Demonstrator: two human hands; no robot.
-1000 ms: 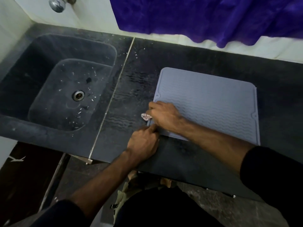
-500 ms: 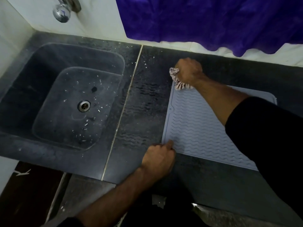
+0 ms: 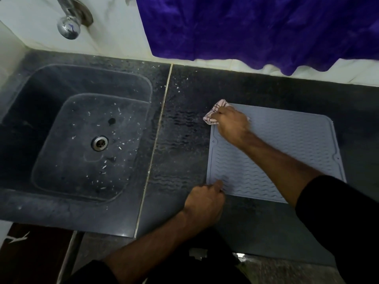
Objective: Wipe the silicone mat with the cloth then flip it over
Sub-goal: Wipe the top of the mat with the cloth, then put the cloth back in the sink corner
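Scene: a person leans over a dark stone countertop, both forearms bare below black sleeves, working on a grey silicone mat.

Right hand: the right hand is curled tight around a bunched cloth — white with dark check lines — pressing it down at the mat's far left corner. Part of the cloth pokes out past the knuckles and overhangs the mat's edge onto the stone.

Left hand: the left hand is closed into a loose fist at the mat's near left corner, with one finger or the thumb (which one cannot be told) stretched forward so its tip rests on the mat's surface. It holds nothing.

Hands together or apart: well apart, one at each end of the mat's left edge.

Mat: lying flat on the countertop to the right of the sink, wavy ribbed side up, its near right part hidden under the right forearm.

Surroundings: the sink basin is flecked with pale scraps around the drain; a chrome tap juts from the white wall, and a purple fabric hangs down behind the counter.
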